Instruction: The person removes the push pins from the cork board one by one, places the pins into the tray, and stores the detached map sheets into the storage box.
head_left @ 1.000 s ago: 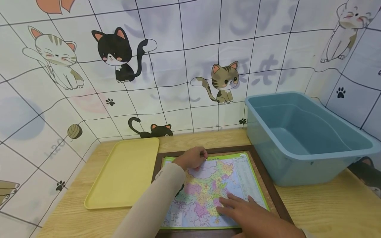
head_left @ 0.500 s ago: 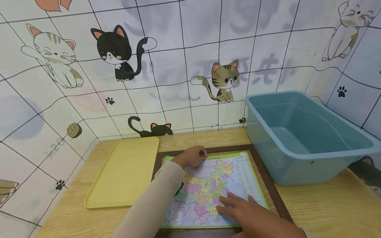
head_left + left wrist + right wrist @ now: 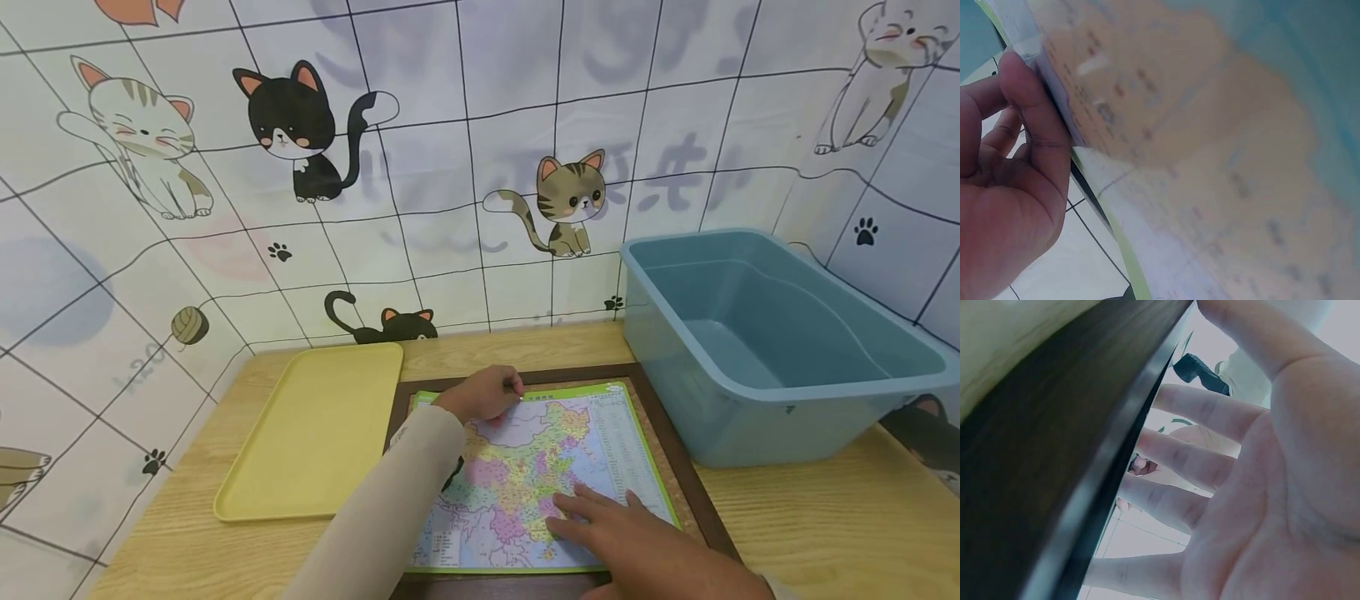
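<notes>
The map point(image 3: 517, 492) lies over most of the framed board point(image 3: 666, 433), with a cork strip point(image 3: 681, 500) showing along the board's right side. At the board's far edge, the left hand point(image 3: 483, 395) has its fingers curled, thumb and finger brought together; they seem to pinch a small pale item point(image 3: 521, 398), too tiny to identify. The right hand point(image 3: 633, 537), fingers straight and spread, rests over the board's near right part and grips nothing; how hard it presses, I cannot tell. If that press is light, the map could slide or turn askew on the board when the left hand pushes. A slip of the 2 pinching fingertips could drop the item or crease the map's edge. The left sleeve point(image 3: 405, 492), crossing the board's left side, could drag the map. The blue tub point(image 3: 697, 408) right of the board and the yellow tray point(image 3: 330, 433) left of it could get bumped if the board shifts sideways
</notes>
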Action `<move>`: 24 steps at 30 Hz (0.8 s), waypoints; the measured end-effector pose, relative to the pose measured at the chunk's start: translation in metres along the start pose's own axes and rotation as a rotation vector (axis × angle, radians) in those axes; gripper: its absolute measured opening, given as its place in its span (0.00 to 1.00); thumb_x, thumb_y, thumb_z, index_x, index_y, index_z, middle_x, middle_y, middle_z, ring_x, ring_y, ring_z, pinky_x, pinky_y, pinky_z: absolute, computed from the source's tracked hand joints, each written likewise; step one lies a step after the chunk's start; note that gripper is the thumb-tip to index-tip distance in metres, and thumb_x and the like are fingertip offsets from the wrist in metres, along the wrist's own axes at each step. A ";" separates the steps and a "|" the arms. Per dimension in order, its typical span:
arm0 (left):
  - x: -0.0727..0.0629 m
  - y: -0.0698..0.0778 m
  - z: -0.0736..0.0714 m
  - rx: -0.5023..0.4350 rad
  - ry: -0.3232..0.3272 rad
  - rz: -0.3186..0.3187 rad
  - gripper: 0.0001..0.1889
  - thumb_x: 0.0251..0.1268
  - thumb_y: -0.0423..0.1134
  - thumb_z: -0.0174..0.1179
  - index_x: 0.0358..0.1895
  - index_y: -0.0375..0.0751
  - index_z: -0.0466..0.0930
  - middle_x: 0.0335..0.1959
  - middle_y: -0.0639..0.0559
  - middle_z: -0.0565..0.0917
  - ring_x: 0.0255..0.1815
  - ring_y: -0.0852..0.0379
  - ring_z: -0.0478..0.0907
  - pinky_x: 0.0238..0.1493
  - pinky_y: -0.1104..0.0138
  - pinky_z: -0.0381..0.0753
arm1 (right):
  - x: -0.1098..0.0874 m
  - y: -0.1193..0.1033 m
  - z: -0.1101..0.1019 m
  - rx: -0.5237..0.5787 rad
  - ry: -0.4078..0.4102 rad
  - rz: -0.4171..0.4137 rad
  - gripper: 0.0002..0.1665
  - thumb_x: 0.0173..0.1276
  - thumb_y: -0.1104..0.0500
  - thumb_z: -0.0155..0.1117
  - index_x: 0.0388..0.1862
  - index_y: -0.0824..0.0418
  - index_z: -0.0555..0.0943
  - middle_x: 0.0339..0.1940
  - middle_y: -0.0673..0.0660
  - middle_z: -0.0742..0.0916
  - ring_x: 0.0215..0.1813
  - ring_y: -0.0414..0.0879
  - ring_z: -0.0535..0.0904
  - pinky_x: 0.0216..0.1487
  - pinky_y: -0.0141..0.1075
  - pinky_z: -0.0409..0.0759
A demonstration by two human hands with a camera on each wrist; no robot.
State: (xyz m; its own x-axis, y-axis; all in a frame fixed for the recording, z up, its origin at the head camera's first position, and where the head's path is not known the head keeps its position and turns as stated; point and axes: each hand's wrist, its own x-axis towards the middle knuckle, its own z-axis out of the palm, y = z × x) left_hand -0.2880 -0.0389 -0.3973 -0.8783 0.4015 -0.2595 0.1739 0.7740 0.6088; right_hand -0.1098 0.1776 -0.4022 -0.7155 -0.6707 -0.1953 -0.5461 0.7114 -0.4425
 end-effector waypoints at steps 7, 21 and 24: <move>0.000 -0.001 0.000 -0.007 -0.013 0.000 0.05 0.77 0.38 0.53 0.46 0.44 0.77 0.29 0.51 0.75 0.21 0.59 0.69 0.27 0.68 0.72 | 0.002 -0.001 0.000 -0.025 -0.011 0.000 0.48 0.53 0.32 0.72 0.72 0.47 0.73 0.76 0.55 0.72 0.76 0.65 0.65 0.55 0.74 0.70; 0.001 -0.002 0.001 -0.012 -0.010 -0.020 0.03 0.76 0.39 0.55 0.45 0.46 0.76 0.28 0.52 0.74 0.20 0.59 0.69 0.26 0.68 0.73 | 0.001 0.000 0.002 -0.020 0.016 -0.030 0.49 0.53 0.33 0.72 0.72 0.49 0.72 0.76 0.57 0.72 0.75 0.68 0.65 0.55 0.75 0.69; 0.001 -0.001 0.001 -0.004 -0.005 -0.030 0.03 0.76 0.39 0.55 0.45 0.47 0.76 0.27 0.52 0.74 0.20 0.59 0.69 0.27 0.67 0.72 | 0.001 0.000 0.002 -0.021 0.019 -0.032 0.49 0.53 0.33 0.72 0.72 0.50 0.72 0.76 0.58 0.72 0.75 0.69 0.65 0.54 0.75 0.69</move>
State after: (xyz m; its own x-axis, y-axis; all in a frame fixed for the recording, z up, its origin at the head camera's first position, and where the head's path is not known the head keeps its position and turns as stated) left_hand -0.2883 -0.0390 -0.3993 -0.8807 0.3805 -0.2820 0.1453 0.7838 0.6037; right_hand -0.1096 0.1768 -0.4044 -0.7053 -0.6895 -0.1647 -0.5780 0.6938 -0.4296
